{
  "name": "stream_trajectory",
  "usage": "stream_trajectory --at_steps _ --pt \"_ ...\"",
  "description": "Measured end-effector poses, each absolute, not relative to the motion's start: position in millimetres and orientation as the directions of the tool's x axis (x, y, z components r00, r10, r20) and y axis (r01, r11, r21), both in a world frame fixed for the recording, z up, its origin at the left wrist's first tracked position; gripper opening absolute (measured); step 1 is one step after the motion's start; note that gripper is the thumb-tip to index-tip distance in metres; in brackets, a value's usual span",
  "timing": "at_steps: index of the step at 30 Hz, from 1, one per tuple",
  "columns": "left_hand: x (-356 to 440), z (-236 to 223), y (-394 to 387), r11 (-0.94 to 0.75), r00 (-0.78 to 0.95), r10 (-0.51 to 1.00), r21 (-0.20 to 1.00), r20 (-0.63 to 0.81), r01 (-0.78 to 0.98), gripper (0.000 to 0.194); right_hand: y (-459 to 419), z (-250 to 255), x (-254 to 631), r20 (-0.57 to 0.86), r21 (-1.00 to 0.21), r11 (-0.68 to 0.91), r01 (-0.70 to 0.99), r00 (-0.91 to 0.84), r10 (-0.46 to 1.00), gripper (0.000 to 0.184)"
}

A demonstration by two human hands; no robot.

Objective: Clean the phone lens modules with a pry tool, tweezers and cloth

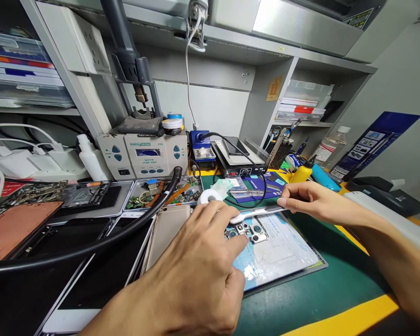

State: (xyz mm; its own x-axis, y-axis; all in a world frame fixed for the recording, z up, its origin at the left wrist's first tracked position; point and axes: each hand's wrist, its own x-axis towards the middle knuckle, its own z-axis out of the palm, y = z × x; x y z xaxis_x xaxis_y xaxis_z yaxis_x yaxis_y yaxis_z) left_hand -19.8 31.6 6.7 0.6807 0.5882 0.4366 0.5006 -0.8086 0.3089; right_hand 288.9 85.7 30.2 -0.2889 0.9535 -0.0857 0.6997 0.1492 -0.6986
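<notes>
My right hand [303, 198] pinches the end of a slim white stick [259, 212] shaped like a toothbrush. Its rounded end points left and meets the fingertips of my left hand [210, 252]. That left hand reaches over small phone camera modules [257, 232], its fingers bent around the left ones, and its fingertips appear to hold them down. The modules lie on a light, glossy printed board [283, 252]. Just beyond my left fingers is a white roll [210, 196], partly covered by them. The undersides of my left fingers are hidden.
A green mat [287, 303] lies beneath the board. Phones [91, 261] and a thick black hose [126, 242] spread across the left. Behind stand a hot-air station [150, 156], a tray of circuit parts [192, 191], a heating plate [245, 163] and a yellow bottle [301, 172].
</notes>
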Motion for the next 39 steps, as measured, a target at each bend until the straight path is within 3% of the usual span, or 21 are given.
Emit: stream_trajectory --at_steps 4,18,39 --pt "-20.0 7.5 31.0 -0.801 0.685 0.598 0.323 0.416 0.503 0.022 85.4 30.7 289.8 -0.084 -0.7 0.131 0.702 -0.263 0.961 0.052" --pt "-21.0 6.8 32.2 -0.807 0.681 0.59 0.325 0.433 0.493 0.034 82.9 27.4 285.5 -0.074 -0.748 0.156 0.645 -0.315 0.946 0.045" --pt "-20.3 7.7 32.6 -0.802 0.681 0.598 0.336 0.423 0.494 0.034 82.3 31.4 288.3 -0.065 -0.708 0.167 0.687 -0.298 0.953 0.051"
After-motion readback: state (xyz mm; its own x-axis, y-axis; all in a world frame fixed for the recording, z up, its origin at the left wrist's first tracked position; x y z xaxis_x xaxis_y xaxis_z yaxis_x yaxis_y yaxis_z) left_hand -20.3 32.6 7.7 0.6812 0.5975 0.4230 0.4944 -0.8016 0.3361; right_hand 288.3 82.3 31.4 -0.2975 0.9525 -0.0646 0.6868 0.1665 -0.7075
